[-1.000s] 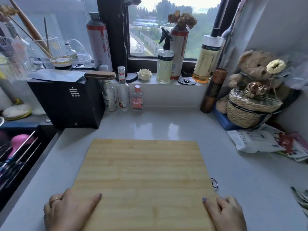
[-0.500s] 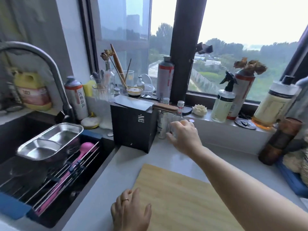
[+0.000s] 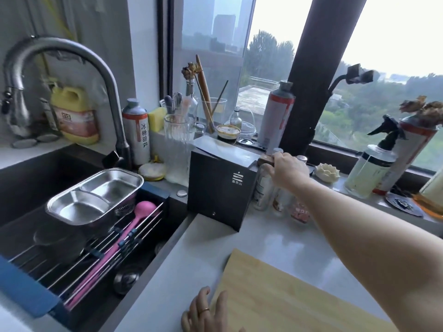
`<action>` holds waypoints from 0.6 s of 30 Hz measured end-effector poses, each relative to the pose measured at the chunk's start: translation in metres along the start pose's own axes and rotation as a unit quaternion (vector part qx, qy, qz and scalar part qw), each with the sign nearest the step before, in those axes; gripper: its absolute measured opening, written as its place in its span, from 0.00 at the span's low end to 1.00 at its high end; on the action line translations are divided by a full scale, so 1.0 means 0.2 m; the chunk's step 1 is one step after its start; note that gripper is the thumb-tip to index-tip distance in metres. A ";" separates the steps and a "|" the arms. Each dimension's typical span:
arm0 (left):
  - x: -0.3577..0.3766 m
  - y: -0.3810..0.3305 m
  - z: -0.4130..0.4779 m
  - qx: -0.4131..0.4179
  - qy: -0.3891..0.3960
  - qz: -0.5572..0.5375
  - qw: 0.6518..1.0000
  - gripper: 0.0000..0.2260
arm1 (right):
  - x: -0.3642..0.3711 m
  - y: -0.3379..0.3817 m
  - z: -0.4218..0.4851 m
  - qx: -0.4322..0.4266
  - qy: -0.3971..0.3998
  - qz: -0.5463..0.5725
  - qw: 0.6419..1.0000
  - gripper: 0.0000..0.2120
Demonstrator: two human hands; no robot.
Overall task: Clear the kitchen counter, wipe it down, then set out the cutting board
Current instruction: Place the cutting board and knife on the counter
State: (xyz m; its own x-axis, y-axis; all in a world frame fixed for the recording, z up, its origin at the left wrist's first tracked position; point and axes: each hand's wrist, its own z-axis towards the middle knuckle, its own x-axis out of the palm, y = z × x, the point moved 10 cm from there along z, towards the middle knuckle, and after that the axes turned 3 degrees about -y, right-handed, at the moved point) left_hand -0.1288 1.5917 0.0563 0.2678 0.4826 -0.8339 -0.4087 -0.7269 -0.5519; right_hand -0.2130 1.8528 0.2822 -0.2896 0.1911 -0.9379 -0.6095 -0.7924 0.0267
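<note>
The bamboo cutting board (image 3: 287,305) lies flat on the pale counter (image 3: 271,238) at the bottom right. My left hand (image 3: 207,312) rests on the board's left corner with its fingers fairly straight. My right hand (image 3: 286,172) reaches across to the black box (image 3: 219,188) at the back of the counter. Its fingers and thumb curl round a brown wooden handle (image 3: 263,159) lying on top of the box. My forearm hides part of the board and the counter.
Small glass bottles (image 3: 263,195) stand right of the box, under my right hand. A spray bottle (image 3: 371,171) and tall cans line the windowsill. At left, a sink rack holds a steel tray (image 3: 96,195) and a pink spoon (image 3: 115,248), below the faucet (image 3: 72,51).
My right hand left the board, reached toward the small bottles, then moved up onto the wooden handle. My left hand stays on the board's corner. The view swung left toward the sink.
</note>
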 end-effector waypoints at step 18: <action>-0.04 -0.45 -0.29 0.187 -0.021 0.050 0.981 0.28 | -0.27 -1.02 -1.78 0.368 -0.053 0.248 0.895 0.14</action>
State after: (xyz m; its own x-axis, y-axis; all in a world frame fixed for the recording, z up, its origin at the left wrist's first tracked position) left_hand -0.0442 1.6247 0.1114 0.1762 0.4438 -0.8786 -0.7247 -0.5456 -0.4209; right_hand 0.1894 1.7985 0.2035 -0.7035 0.0076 -0.7107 -0.6965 -0.2067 0.6872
